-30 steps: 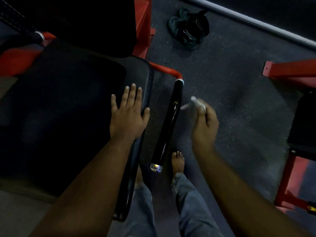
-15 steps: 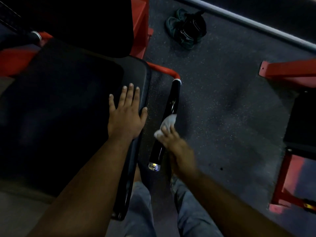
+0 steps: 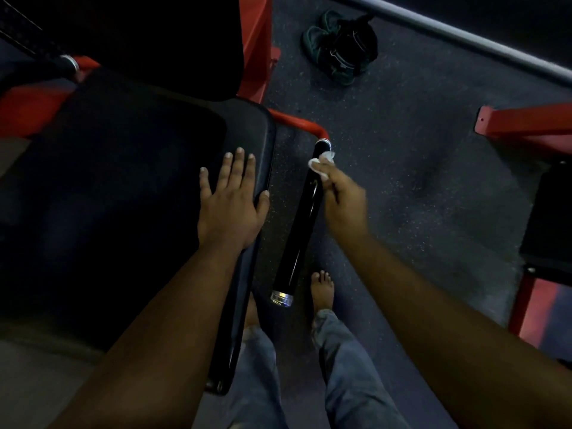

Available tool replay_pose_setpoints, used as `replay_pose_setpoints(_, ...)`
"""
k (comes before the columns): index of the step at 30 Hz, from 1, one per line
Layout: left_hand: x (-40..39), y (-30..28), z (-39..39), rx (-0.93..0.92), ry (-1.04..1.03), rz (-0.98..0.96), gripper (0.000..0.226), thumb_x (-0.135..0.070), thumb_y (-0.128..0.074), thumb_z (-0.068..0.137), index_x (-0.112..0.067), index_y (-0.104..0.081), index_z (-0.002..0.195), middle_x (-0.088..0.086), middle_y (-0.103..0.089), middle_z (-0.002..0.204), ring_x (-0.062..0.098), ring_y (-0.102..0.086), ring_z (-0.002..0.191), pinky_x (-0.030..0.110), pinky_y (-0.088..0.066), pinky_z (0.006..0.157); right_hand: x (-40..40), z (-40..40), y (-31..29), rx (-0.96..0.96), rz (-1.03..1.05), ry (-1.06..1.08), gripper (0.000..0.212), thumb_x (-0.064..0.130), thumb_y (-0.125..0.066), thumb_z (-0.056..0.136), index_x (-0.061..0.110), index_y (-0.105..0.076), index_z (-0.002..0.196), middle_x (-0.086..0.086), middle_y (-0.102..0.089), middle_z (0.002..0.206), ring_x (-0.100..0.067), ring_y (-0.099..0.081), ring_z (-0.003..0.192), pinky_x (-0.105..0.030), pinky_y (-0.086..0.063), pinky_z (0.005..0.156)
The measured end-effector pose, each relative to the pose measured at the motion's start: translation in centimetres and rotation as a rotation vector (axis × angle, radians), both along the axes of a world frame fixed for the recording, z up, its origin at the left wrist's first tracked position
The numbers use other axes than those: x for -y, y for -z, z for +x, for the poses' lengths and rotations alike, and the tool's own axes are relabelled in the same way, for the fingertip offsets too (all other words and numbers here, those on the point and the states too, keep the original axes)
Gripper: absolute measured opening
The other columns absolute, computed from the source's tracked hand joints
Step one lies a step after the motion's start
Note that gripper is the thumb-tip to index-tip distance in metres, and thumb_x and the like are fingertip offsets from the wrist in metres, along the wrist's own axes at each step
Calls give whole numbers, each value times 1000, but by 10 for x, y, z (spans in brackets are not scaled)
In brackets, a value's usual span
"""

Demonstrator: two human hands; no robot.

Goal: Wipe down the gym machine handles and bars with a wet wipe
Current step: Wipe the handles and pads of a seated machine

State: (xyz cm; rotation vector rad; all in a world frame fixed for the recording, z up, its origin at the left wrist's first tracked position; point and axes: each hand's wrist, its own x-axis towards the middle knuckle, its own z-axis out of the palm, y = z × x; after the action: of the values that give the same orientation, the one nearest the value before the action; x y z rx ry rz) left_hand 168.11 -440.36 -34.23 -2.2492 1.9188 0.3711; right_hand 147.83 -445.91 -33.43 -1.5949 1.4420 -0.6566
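Black and glossy, the machine handle (image 3: 299,221) runs as a long padded grip from a red steel bar (image 3: 298,122) at its far end down to a silver end cap (image 3: 281,298) at its near end, standing just off the right edge of the seat pad (image 3: 123,193). The right hand (image 3: 342,201) has its fingers curled round a crumpled white wet wipe (image 3: 320,164), pinching it and pressing it against the far end of the handle, just short of the silver ring where the grip meets the red bar. The left hand (image 3: 230,205) lies flat on the black seat pad close to its right edge, fingers straight and slightly spread, the thumb reaching to the pad's rim; it holds nothing. Beyond the seat pad a second dark pad (image 3: 130,41) rises, with a red upright of the machine frame (image 3: 255,48) beside it. Under the handle's near end the person's bare foot (image 3: 322,289) stands on the dark speckled rubber floor (image 3: 418,187), below the frayed hem of blue jeans (image 3: 349,376); the other foot is mostly hidden by the seat pad's edge. On the floor well beyond the handle lies a pair of dark shoes (image 3: 339,46), close to a grey rail (image 3: 448,34) that crosses the upper right corner. At the right edge, more red frame (image 3: 526,125) and another dark pad (image 3: 554,218) belong to a neighbouring machine. The light is dim, and fine detail on the pads cannot be made out.
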Motion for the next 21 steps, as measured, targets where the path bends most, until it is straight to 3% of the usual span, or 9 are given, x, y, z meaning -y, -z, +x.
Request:
replay_pose_setpoints(3, 0, 1, 0, 8, 0, 4, 72, -55, -21, 106, -17, -4, 165, 6, 0, 173, 22, 1, 159, 60, -7, 125, -56, 8, -15, 93, 16, 43, 47, -7, -48, 100, 18, -60, 137, -9, -52, 150, -24, -44, 145, -41, -35, 121)
replay_pose_setpoints(5, 0, 1, 0, 4, 5, 10, 72, -55, -20, 106, -17, -4, 165, 6, 1, 173, 22, 2, 159, 61, -7, 125, -111, 5, -28, 102, 67, -35, 45, -6, -44, 99, 8, -59, 138, -10, -48, 154, -25, -38, 148, -45, -32, 122)
replay_pose_setpoints(8, 0, 0, 0, -6, 0, 7, 72, -55, -22, 106, -17, -4, 165, 6, 1, 173, 22, 2, 159, 61, -7, 125, -174, -2, -52, 98, 173, -123, 40, 33, -42, 108, 17, -58, 142, -1, -47, 156, -23, -38, 148, -55, -26, 122)
replay_pose_setpoints(10, 0, 0, 0, -2, 1, 3, 72, -54, -23, 106, -17, -5, 165, 6, 1, 173, 22, 2, 159, 61, -6, 125, -192, -11, -63, 111, 176, -159, 46, 45, -39, 108, 19, -60, 140, 0, -50, 154, -22, -41, 146, -50, -27, 123)
replay_pose_setpoints(12, 0, 0, 0, -4, 3, 0, 72, -54, -23, 106, -17, -5, 165, 6, 0, 173, 21, 2, 159, 60, -6, 125, -186, -18, -67, 93, 145, -112, 36, 36, -47, 107, 32, -58, 141, -4, -55, 149, -27, -47, 142, -53, -33, 119)
replay_pose_setpoints(14, 0, 1, 1, -5, 2, -4, 72, -54, -23, 106, -17, -6, 165, 6, -1, 173, 21, 1, 159, 60, -6, 125, -155, -20, -63, 82, 85, 26, 54, 10, -52, 100, 41, -52, 143, 2, -56, 147, -25, -52, 138, -54, -44, 110)
replay_pose_setpoints(17, 0, 3, 1, -1, 4, -8, 72, -54, -23, 106, -17, -7, 165, 6, -2, 173, 22, 0, 159, 60, -7, 125, -82, -13, -46, -14, -52, -11, 46, -2, -50, 98, 16, -59, 140, -5, -53, 150, -23, -46, 143, -48, -44, 113)
replay_pose_setpoints(19, 0, 3, 1, -5, 3, -6, 72, -55, -23, 106, -17, -7, 165, 6, -3, 173, 22, 0, 159, 61, -8, 125, -59, -4, -33, -152, -64, -197, 40, 8, -47, 100, 12, -61, 138, -8, -45, 156, -25, -32, 151, -46, -35, 120)
replay_pose_setpoints(21, 0, 2, 1, -10, 0, -4, 72, -55, -23, 106, -17, -7, 165, 6, -2, 173, 22, 0, 159, 61, -8, 125, -71, -2, -28, -235, -101, -313, 42, 6, -49, 101, 13, -56, 142, -1, -36, 159, -22, -19, 155, -30, -25, 123)
